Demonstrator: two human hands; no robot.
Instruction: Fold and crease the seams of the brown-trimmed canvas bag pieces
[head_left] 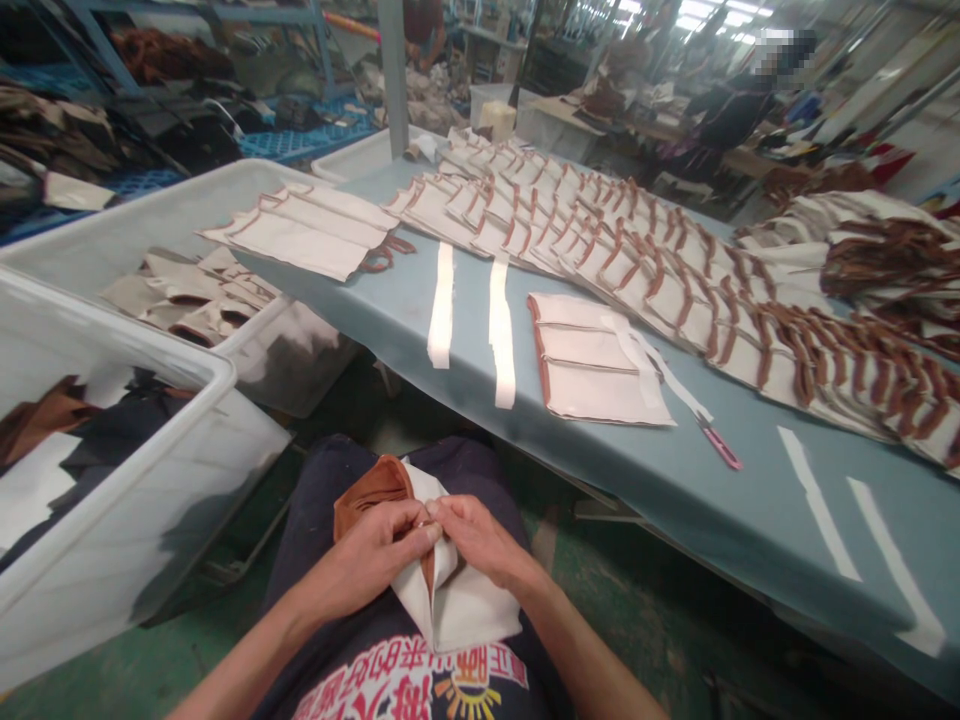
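On my lap lies a sewn piece of white fabric [476, 612] with a brown suede-like side [375, 487]. My left hand [390, 540] pinches its edge between thumb and fingers. Close against it, the fingertips of my right hand [472, 530] are pressed on the same edge, so the two hands nearly touch. Whatever small detail lies between the fingertips is hidden. The piece is partly folded, and one white flap hangs toward my shirt.
A blue-covered table [600, 480] carries long overlapping rows of white-and-brown pieces [570, 230], a separate stack [592, 370], white strips [501, 330] and pink thread snips [721, 445]. Plastic bins [225, 380] with fabric pieces stand at left. A person [739, 105] sits at the far right.
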